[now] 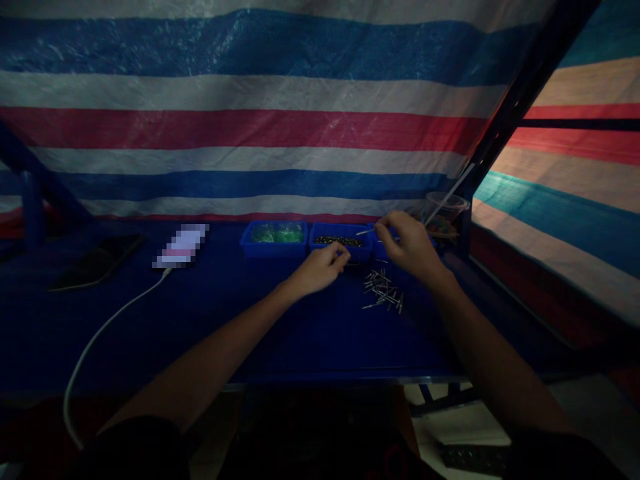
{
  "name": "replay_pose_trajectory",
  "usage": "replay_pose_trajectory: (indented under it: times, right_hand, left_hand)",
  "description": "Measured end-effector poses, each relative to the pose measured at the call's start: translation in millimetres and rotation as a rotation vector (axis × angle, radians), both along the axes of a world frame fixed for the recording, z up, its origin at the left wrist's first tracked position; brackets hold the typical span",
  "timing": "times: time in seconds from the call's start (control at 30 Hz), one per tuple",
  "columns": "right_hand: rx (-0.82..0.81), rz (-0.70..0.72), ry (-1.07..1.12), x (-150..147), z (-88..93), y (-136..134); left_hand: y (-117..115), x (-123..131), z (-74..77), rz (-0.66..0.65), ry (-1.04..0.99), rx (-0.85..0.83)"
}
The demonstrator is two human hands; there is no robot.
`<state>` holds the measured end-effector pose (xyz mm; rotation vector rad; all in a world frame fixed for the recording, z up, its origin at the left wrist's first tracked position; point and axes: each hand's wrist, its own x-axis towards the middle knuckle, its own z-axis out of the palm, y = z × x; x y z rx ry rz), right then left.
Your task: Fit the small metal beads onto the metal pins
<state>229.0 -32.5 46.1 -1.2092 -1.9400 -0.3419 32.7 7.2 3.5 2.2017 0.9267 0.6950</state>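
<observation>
My right hand [406,241] is raised over the right blue bin, closed in a pinch on a thin metal pin [366,233] that points left. My left hand [323,265] is just in front of the middle blue bin [341,254], its fingertips pressed together. Whatever it holds is too small and dark to make out. Many small dark and brassy parts [340,241] fill the middle bin. Partly behind my right hand stands the right blue bin [381,250]. A loose pile of thin metal pins [383,290] lies on the blue table below my right hand.
On the left, a blue bin [274,251] holds green items in clear plastic. A lit phone [181,247] with a white cable [103,327] and a dark flat object [100,262] lie further left. A clear tub [445,203] stands back right, before the striped sheet [250,130].
</observation>
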Motion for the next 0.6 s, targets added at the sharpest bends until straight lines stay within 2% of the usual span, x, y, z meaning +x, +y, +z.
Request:
replay_pose_trajectory:
  times: [0.1,0.17,0.23,0.37,0.47,0.6]
  right_hand:
    - [0.193,-0.224,0.227,27,10.3,0]
    - [0.26,-0.372,0.272,47,9.0,6]
    - [0.223,-0.467,0.189,65,-0.3,16]
    - [-0.014,-0.541,-0.004,76,-27.3,37]
    - [-0.105,-0.435,-0.03,59,-33.3,38]
    - [-0.191,-0.056,-0.069,19,-23.4,23]
  left_hand:
    - [-15,9,-7.7,-0.089,0.137,0.183]
    - [-25,14,-12.3,-0.12,0.222,0.292]
    - [-32,19,-16.1,-0.111,0.301,0.362]
    - [-35,22,-20.0,-0.07,0.405,0.463]
    - [-29,19,-16.9,-0.015,0.411,0.499]
    - [-12,8,-3.5,0.104,0.257,0.398]
